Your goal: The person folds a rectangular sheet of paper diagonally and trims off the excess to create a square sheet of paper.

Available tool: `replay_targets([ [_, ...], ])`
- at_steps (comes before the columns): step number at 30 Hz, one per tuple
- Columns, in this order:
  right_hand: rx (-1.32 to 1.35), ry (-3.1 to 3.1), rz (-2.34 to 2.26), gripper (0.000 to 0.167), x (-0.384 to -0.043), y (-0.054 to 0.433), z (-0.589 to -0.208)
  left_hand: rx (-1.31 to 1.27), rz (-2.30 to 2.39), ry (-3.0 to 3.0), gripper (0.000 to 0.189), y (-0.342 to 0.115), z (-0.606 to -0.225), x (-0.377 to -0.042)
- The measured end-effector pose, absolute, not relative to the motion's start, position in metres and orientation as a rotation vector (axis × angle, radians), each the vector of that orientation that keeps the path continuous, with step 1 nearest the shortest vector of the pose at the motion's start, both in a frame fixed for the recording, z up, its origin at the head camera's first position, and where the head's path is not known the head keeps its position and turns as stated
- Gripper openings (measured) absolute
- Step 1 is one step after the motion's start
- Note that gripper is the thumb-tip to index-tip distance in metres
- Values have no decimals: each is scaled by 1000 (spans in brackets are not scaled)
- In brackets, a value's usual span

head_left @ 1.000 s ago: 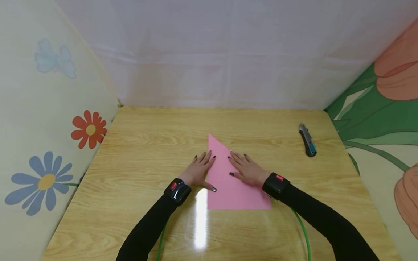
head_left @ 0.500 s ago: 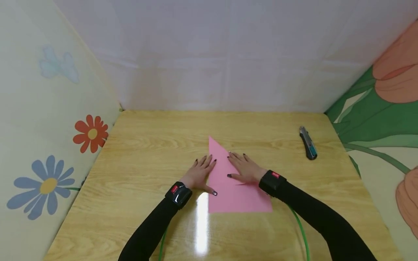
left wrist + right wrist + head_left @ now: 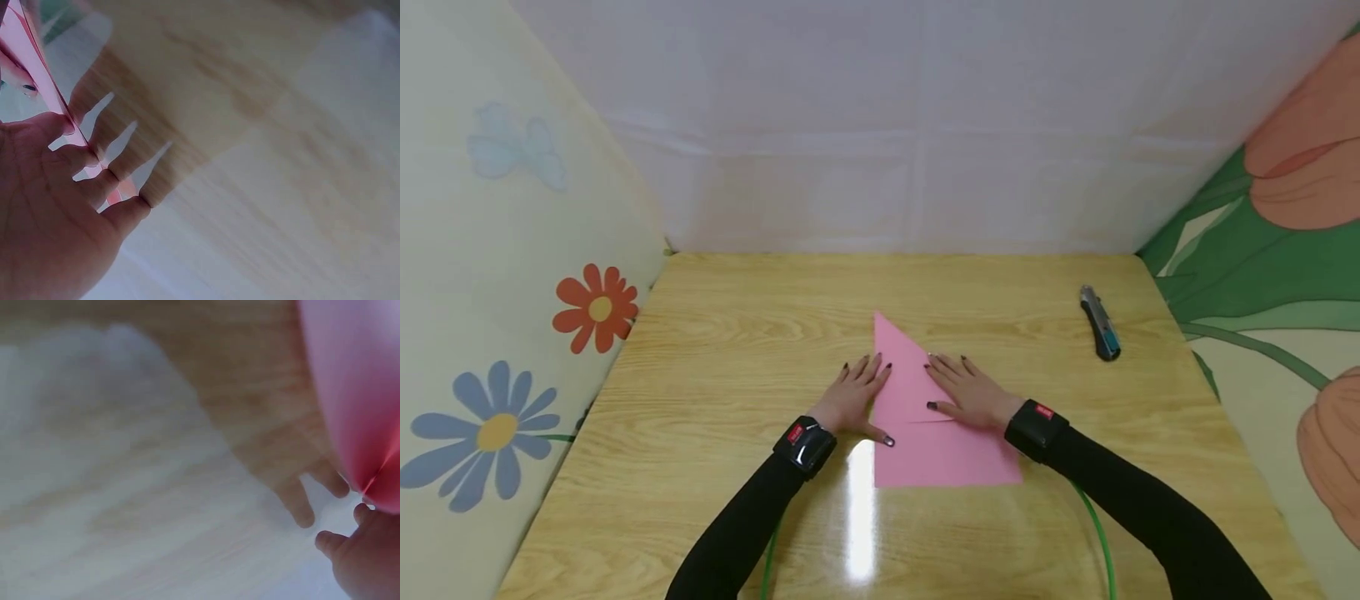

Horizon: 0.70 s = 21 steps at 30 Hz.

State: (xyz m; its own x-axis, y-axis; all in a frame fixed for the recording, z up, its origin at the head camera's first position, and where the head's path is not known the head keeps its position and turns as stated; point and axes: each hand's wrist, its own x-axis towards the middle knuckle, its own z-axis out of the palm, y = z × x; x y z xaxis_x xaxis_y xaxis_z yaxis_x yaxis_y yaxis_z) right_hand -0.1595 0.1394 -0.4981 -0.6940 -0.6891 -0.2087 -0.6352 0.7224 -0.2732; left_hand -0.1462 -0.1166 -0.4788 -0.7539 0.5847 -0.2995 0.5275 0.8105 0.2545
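Observation:
A folded sheet of pink paper [image 3: 947, 458] lies on the table, with a pointed top, a slanted upper right side and a flap whose lower edge runs across the middle. My left hand [image 3: 848, 398] rests spread along its left edge, fingertips and thumb on the paper. On the slanted side my right hand [image 3: 970, 393] lies with straight fingers, thumb pointing left just above the flap's edge. The left wrist view shows the left hand [image 3: 69, 200] at the paper's edge [image 3: 37, 69]. In the right wrist view, the paper [image 3: 350, 381] bulges up beside the right hand [image 3: 369, 556].
A utility knife [image 3: 1101, 323] lies at the back right of the wooden table [image 3: 737, 308]. White cloth [image 3: 850, 125] hangs behind, and flower-patterned panels [image 3: 497, 433] stand at both sides. Green cables [image 3: 1097, 533] run beneath the forearms.
The right hand has shifted slightly left and then back right along the paper. The flap's lower edge shows more clearly beside the thumb. The left hand stays in place.

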Motion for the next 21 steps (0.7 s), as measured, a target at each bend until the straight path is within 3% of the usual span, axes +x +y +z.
replay_targets([
  [21,-1004,2594,-300,65,-151,151,-497,863,246,2641,119,-119,-483,-147],
])
